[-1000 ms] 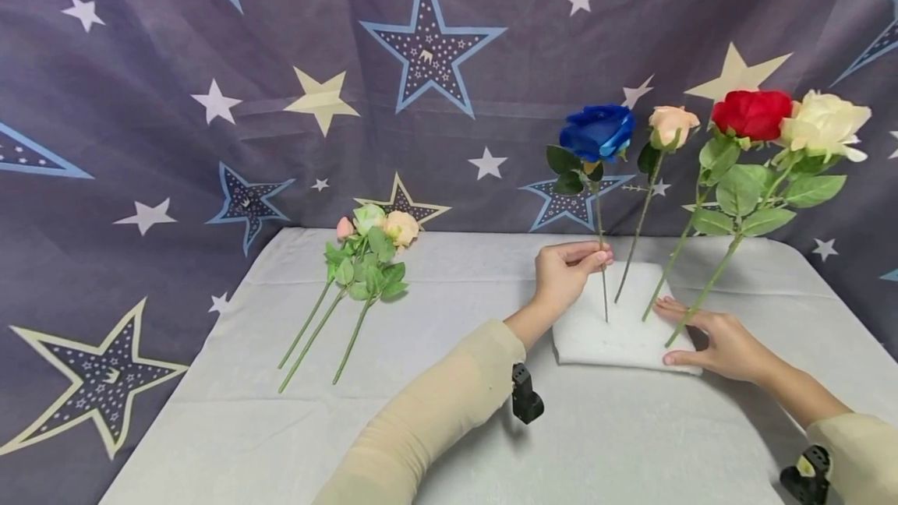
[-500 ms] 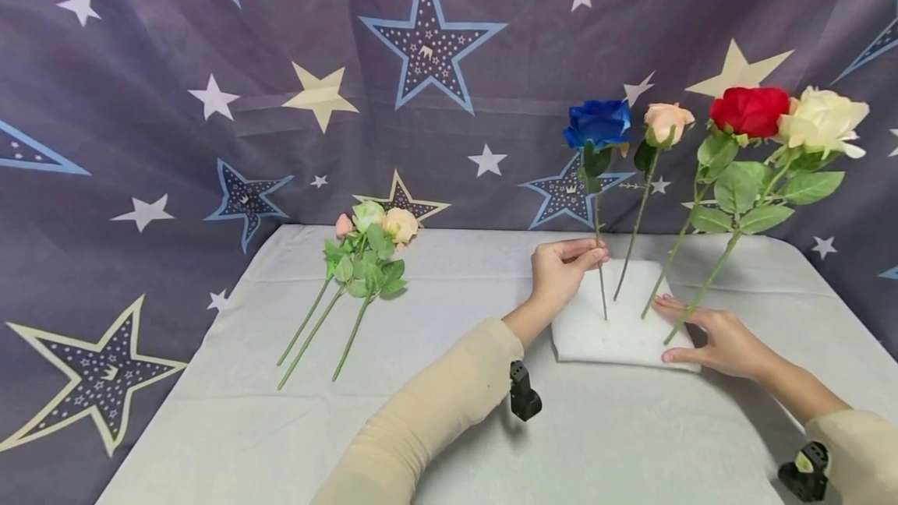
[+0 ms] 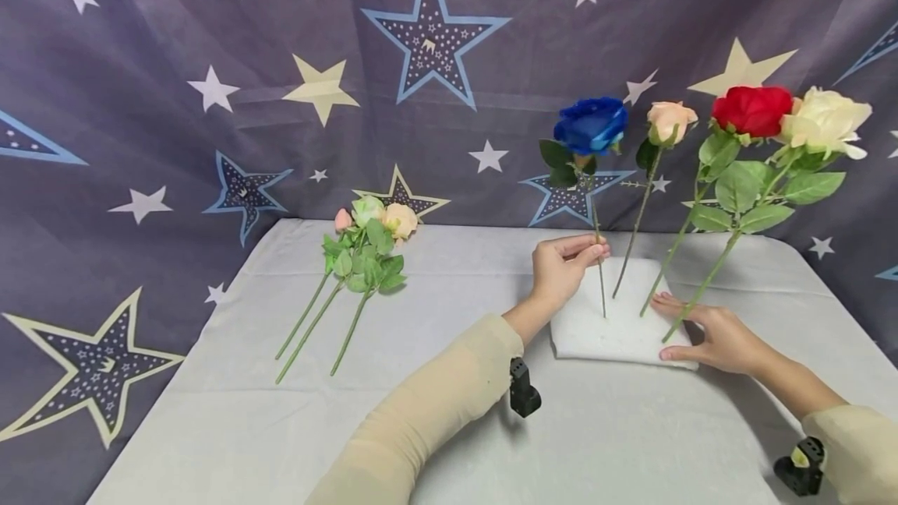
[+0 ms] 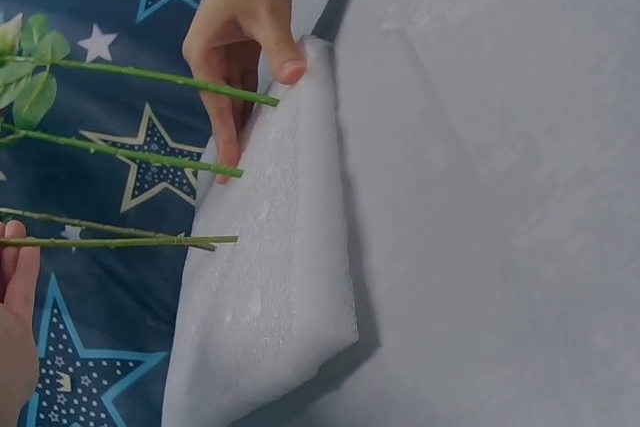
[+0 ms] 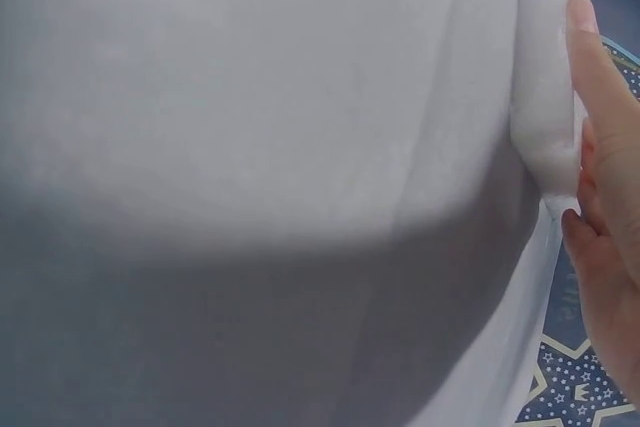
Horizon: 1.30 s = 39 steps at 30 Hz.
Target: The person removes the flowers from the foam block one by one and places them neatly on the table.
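My left hand (image 3: 559, 275) pinches the thin stem of a blue rose (image 3: 591, 125) between thumb and fingers, partway up. The stem's lower end meets the top of a white foam pad (image 3: 582, 337). My right hand (image 3: 722, 341) rests spread on the pad's right end, thumb near the front edge and fingers farther back. Standing in the pad between the hands are a small peach rose (image 3: 671, 123), a red rose (image 3: 752, 111) and a cream rose (image 3: 824, 123), all leaning right. In the left wrist view, green stems (image 4: 150, 157) end at the pad.
Three more flowers lie together on the left of the table: a pink bud (image 3: 343, 220), a pale green bloom (image 3: 368, 210) and a peach bloom (image 3: 401, 220). A pale cloth (image 3: 210, 427) covers the table. Behind it hangs a star-patterned curtain (image 3: 519, 61).
The blue rose's head has turned one way and back, its leaves swinging under the bloom and out left again. The left hand keeps its pinch; the right hand stays on the pad.
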Available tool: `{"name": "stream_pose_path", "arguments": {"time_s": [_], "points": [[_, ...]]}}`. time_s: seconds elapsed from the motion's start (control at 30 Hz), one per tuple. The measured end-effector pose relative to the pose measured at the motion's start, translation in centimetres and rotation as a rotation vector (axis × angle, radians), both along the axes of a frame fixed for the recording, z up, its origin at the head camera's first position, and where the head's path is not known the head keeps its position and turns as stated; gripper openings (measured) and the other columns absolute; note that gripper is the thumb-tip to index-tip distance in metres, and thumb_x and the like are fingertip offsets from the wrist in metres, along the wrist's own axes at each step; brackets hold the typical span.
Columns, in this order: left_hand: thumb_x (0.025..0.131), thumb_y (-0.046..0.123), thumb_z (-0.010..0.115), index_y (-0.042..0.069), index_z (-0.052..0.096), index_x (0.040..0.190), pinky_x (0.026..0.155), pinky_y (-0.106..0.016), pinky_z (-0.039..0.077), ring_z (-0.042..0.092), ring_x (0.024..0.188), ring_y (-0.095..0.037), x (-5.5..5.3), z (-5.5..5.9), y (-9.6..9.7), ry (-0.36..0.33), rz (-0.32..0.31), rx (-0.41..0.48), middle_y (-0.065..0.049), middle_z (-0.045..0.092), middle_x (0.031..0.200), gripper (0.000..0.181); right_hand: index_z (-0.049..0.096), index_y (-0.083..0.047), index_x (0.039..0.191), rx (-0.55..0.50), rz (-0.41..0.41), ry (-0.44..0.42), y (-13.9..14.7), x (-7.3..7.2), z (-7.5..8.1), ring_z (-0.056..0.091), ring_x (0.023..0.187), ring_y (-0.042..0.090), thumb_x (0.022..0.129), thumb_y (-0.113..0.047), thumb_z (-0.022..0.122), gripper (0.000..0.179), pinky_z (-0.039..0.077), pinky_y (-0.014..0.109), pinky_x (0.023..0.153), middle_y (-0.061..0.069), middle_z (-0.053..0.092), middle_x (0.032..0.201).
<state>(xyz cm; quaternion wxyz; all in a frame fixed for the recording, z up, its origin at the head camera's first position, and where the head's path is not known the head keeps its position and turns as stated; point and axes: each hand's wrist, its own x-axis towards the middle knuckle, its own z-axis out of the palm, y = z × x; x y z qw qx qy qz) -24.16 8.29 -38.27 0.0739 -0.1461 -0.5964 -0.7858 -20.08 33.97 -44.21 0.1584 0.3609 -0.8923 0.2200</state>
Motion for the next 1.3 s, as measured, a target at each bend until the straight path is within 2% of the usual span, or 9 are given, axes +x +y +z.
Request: {"name": "stream_pose_path", "arguments": {"time_s": [0.17, 0.33, 0.5, 0.63, 0.77, 0.87, 0.97, 1.17, 1.3], "points": [[0.083, -0.012, 0.065, -0.021, 0.064, 0.1, 0.077, -0.027, 0.062, 0.066, 0.091, -0.051, -0.1, 0.0, -0.2, 0.009, 0.003, 0.019, -0.038, 0.065, 0.097, 0.02, 0.064, -0.003, 0.123, 0.0, 0.002, -0.007, 0.0, 0.0, 0.0, 0.023, 0.125, -0.027, 0.055, -0.03, 0.091, 0.078, 0.015, -0.01, 0.104, 0.028, 0.064, 0.118], [0.083, -0.012, 0.065, -0.022, 0.064, 0.101, 0.077, -0.029, 0.063, 0.065, 0.09, -0.052, -0.1, 0.2, -0.2, 0.026, -0.021, 0.033, -0.039, 0.064, 0.098, 0.021, 0.065, -0.003, 0.123, -0.007, 0.007, 0.004, 0.0, -0.1, 0.0, 0.025, 0.125, -0.027, 0.054, -0.029, 0.091, 0.078, 0.016, -0.009, 0.105, 0.028, 0.065, 0.117], [0.083, -0.009, 0.066, -0.021, 0.065, 0.101, 0.077, -0.029, 0.063, 0.066, 0.089, -0.051, -0.4, 0.7, -0.4, 0.055, -0.02, 0.006, -0.037, 0.065, 0.099, 0.021, 0.063, -0.004, 0.126, -0.003, 0.008, -0.005, 0.1, -0.1, -0.1, 0.022, 0.126, -0.028, 0.055, -0.03, 0.091, 0.08, 0.014, -0.009, 0.105, 0.03, 0.063, 0.118], [0.083, -0.011, 0.065, -0.022, 0.063, 0.103, 0.079, -0.03, 0.063, 0.065, 0.092, -0.051, -0.5, 1.1, -1.1, 0.048, -0.026, 0.012, -0.038, 0.064, 0.102, 0.022, 0.063, -0.002, 0.124, -0.004, 0.002, -0.005, 0.1, -0.1, -0.1, 0.022, 0.127, -0.028, 0.054, -0.028, 0.091, 0.08, 0.014, -0.01, 0.105, 0.03, 0.063, 0.118], [0.083, -0.012, 0.065, -0.022, 0.063, 0.105, 0.078, -0.03, 0.063, 0.065, 0.093, -0.05, -0.5, 0.8, -2.3, 0.031, -0.017, -0.011, -0.037, 0.064, 0.102, 0.024, 0.063, -0.002, 0.125, -0.003, -0.001, -0.011, 0.1, -0.1, -0.2, 0.022, 0.127, -0.028, 0.055, -0.029, 0.091, 0.08, 0.014, -0.01, 0.105, 0.03, 0.063, 0.119], [0.084, -0.011, 0.064, -0.021, 0.062, 0.106, 0.078, -0.03, 0.063, 0.065, 0.094, -0.05, -0.5, 0.5, -3.5, 0.003, -0.023, -0.046, -0.037, 0.064, 0.102, 0.025, 0.063, -0.004, 0.126, -0.004, -0.002, -0.02, 0.1, 0.0, -0.2, 0.021, 0.126, -0.029, 0.055, -0.03, 0.091, 0.08, 0.013, -0.01, 0.104, 0.029, 0.063, 0.119], [0.085, -0.01, 0.064, -0.021, 0.061, 0.109, 0.08, -0.031, 0.062, 0.065, 0.095, -0.049, -0.3, 0.4, -4.7, -0.052, -0.04, -0.054, -0.038, 0.064, 0.104, 0.026, 0.063, -0.003, 0.125, -0.007, 0.001, -0.018, 0.1, 0.0, -0.1, 0.022, 0.127, -0.028, 0.055, -0.03, 0.091, 0.08, 0.014, -0.01, 0.105, 0.03, 0.062, 0.119], [0.087, -0.008, 0.063, -0.018, 0.062, 0.111, 0.08, -0.032, 0.062, 0.07, 0.094, -0.041, 0.0, 0.7, -6.6, -0.184, -0.042, -0.065, -0.038, 0.063, 0.105, 0.026, 0.064, -0.001, 0.123, -0.015, 0.012, 0.0, 0.1, 0.0, -0.1, 0.022, 0.127, -0.028, 0.054, -0.028, 0.091, 0.079, 0.015, -0.009, 0.106, 0.03, 0.063, 0.118], [0.087, -0.007, 0.063, -0.018, 0.062, 0.111, 0.08, -0.031, 0.062, 0.071, 0.093, -0.037, 0.1, 1.0, -7.8, -0.235, -0.05, -0.095, -0.037, 0.063, 0.106, 0.026, 0.063, -0.002, 0.125, -0.015, 0.004, -0.013, 0.1, 0.0, -0.1, 0.021, 0.126, -0.028, 0.055, -0.03, 0.09, 0.08, 0.014, -0.009, 0.105, 0.03, 0.062, 0.119]]}}
